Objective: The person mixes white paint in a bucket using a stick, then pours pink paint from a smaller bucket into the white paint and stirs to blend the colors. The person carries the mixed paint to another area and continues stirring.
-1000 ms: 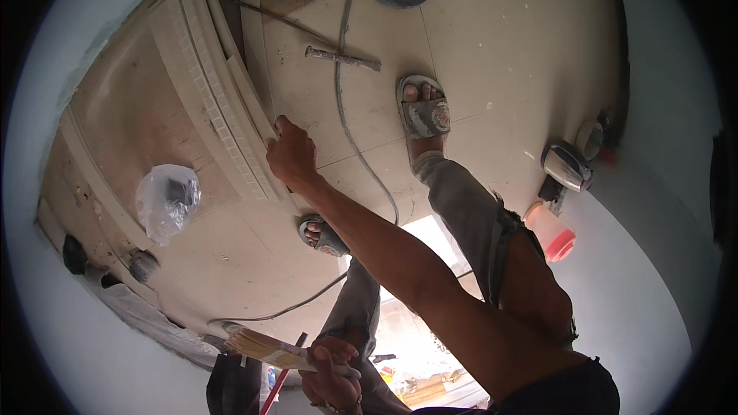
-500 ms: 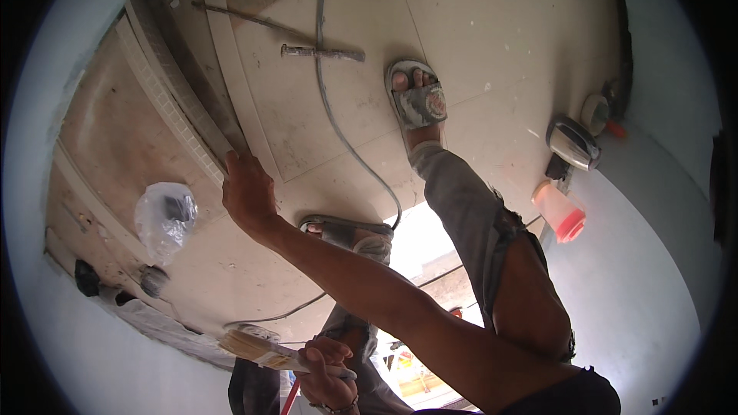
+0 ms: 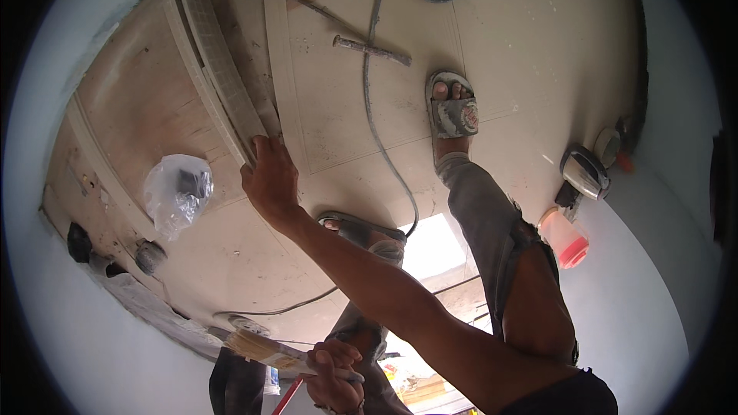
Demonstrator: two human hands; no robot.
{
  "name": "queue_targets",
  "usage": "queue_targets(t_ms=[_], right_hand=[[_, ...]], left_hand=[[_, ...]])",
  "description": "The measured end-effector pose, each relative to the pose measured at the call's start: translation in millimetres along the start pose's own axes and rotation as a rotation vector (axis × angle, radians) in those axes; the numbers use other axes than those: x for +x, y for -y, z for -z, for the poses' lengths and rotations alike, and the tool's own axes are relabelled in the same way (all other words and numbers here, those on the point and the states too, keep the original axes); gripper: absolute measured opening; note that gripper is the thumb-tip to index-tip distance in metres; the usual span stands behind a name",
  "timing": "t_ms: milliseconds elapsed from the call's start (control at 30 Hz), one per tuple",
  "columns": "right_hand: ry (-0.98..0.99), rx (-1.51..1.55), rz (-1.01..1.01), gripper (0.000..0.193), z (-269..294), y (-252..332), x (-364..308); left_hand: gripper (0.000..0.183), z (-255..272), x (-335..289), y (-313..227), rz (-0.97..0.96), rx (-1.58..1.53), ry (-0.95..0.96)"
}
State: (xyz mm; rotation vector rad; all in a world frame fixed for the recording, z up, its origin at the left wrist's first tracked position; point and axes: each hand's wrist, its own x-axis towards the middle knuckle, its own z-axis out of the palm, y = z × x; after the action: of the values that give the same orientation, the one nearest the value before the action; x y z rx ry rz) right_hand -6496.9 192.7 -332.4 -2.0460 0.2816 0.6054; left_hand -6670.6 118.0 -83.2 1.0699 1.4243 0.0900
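My right hand [image 3: 270, 175] reaches forward to the left side of the floor. Its fingers are closed round the near end of a long, narrow strip [image 3: 221, 61] with a faint grid pattern. Beside that strip runs a thinner pale strip [image 3: 187, 61]. Close to my body, at the bottom of the picture, my left hand [image 3: 332, 375] grips the handle of a wide paintbrush [image 3: 265, 351]. The brush's pale bristles point left and away from my legs.
A grey cable [image 3: 370, 100] crosses the floor, with a hammer [image 3: 373, 51] over it. A clear plastic bag [image 3: 178, 194] lies at left. My sandalled foot [image 3: 453, 111] stands ahead. An angle grinder [image 3: 586, 171] and a pink-lidded container [image 3: 563, 238] are by the right wall.
The view has shifted, so most floor things appear farther right. My right hand stays at the strip's near end, and the strip's angle to its thinner neighbour looks changed. The left hand keeps the paintbrush.
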Motion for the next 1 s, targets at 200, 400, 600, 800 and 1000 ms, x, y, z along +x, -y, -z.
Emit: queue_targets(t_ms=[200, 400, 600, 800, 1000], right_hand=[[-0.044, -0.103, 0.048, 0.034, 29, -37, 21], [0.105, 0.032, -0.048, 0.030, 44, -77, 49], [0.268, 0.000, -0.088, 0.029, 62, -102, 82], [0.350, -0.157, -0.169, 0.031, 64, -97, 96], [-0.060, -0.255, 0.059, 0.049, 64, -83, 84]], left_hand=[[0.034, 8, -12, -5, 0.057, 0.034, 0.027], [0.034, 21, -17, -4, 0.112, -0.008, 0.032], [0.034, 31, -23, 4, 0.123, -0.054, 0.013], [0.034, 44, -28, 8, 0.137, -0.096, 0.002], [0.032, 42, -29, 10, 0.190, -0.138, -0.039]])
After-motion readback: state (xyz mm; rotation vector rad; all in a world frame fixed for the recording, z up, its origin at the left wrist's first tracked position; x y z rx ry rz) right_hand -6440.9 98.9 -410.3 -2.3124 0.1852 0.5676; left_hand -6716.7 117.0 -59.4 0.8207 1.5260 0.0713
